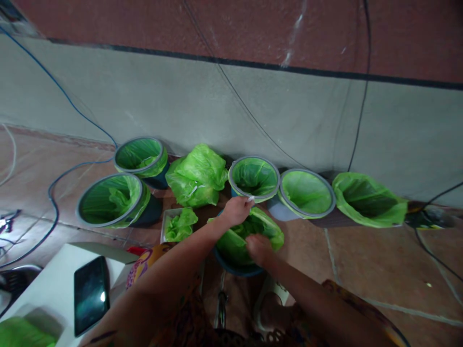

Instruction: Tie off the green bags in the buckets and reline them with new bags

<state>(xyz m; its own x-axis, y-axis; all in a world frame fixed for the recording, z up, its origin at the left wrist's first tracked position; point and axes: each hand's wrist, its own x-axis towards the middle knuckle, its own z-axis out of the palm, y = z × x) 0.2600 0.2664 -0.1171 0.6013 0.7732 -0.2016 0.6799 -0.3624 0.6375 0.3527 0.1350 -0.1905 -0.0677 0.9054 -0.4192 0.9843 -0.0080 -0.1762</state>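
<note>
In front of me stands a dark bin (240, 271) with a green plastic bag (231, 241) inside it, the bag's edge standing up above the bin. My left hand (237, 210) is closed above the far side of this bag, with a small white piece (251, 198) showing at its fingertips; what the piece is, I cannot tell. Lower and to the right, my right hand (258, 248) is curled closed at the bag's opening and grips the plastic. Its fingertips are partly hidden.
Lined bins with grey rims stand left (81, 207) and along the wall (334, 202). A bulging green bag (198, 176), a white tub (163, 229) of crumpled green plastic and a brown bin with a green liner (394, 212) are near. A phone (90, 294) lies on a white surface (54, 274).
</note>
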